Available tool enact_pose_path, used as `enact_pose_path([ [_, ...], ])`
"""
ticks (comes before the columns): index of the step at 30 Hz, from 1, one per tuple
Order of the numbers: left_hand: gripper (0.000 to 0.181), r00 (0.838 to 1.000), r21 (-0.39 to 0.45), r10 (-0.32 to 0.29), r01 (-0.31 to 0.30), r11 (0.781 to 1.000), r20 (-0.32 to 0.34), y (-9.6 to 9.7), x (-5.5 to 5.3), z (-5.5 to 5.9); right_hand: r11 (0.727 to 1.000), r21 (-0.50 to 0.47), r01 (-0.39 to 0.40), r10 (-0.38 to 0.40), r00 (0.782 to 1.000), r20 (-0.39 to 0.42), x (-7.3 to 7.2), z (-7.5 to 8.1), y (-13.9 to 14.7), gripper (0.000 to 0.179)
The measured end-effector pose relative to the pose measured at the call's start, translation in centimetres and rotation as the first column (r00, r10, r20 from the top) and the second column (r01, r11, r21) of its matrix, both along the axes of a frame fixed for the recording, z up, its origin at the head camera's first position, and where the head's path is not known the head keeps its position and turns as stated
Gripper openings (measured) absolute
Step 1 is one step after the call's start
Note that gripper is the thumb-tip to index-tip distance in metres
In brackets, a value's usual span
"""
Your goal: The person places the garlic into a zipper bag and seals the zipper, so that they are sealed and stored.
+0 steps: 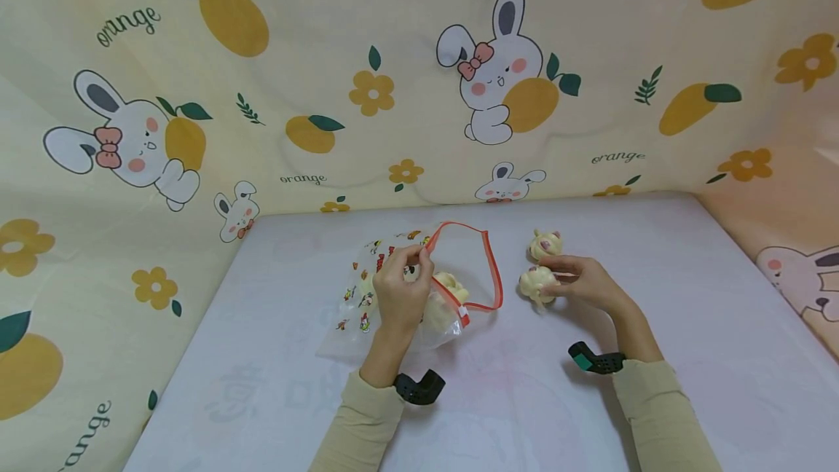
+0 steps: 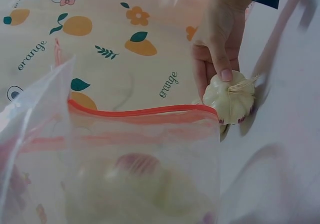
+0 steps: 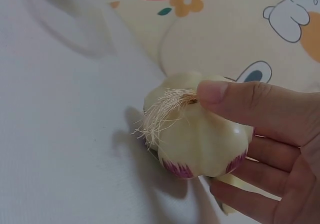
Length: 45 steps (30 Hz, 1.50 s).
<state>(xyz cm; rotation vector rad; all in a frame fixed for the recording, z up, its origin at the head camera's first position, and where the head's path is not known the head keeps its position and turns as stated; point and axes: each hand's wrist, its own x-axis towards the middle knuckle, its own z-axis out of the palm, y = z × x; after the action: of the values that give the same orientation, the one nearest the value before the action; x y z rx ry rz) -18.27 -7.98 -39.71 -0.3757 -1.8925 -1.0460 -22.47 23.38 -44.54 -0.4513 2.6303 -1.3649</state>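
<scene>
My right hand holds a garlic bulb between thumb and fingers; its thin roots stick out beside the thumb, and purple streaks mark its lower side. A second garlic bulb sits just behind it on the table. Left of these is a clear zip bag with cartoon prints and a red-orange zip edge, its mouth spread wide toward the right. My left hand pinches the bag's rim. Pale garlic bulbs show inside, blurred through the plastic in the left wrist view.
A white tabletop lies under everything. Behind it and along the sides hangs a cream cloth printed with rabbits, oranges and flowers. Black wrist devices sit on the left wrist and right wrist.
</scene>
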Motion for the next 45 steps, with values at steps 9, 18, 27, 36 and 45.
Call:
enact_pose_path([
  [9,0.006,1.000,0.003,-0.008,0.008,1.000,-0.012,0.1,-0.1,0.0,1.000,0.026,0.016,-0.016,1.000,-0.004,0.1,0.1,-0.1,0.055],
  [18,0.006,1.000,0.001,-0.006,0.006,1.000,0.014,0.0,0.0,-0.1,0.999,0.016,0.036,-0.036,0.999,0.015,-0.1,-0.2,0.3,0.055],
  [27,0.007,1.000,-0.007,0.000,0.000,1.000,0.001,0.0,-0.1,-0.1,0.999,0.006,0.037,-0.037,0.999,0.016,-0.1,0.0,0.3,0.054],
  [36,0.005,1.000,-0.005,0.000,0.000,1.000,0.017,0.0,0.0,-0.1,0.999,-0.002,0.044,-0.044,0.999,0.013,0.0,0.5,0.0,0.054],
  [45,0.006,1.000,-0.007,-0.003,0.003,1.000,0.008,0.0,0.0,0.0,0.999,-0.008,0.049,-0.049,0.999,0.012,0.0,0.8,0.0,0.054],
])
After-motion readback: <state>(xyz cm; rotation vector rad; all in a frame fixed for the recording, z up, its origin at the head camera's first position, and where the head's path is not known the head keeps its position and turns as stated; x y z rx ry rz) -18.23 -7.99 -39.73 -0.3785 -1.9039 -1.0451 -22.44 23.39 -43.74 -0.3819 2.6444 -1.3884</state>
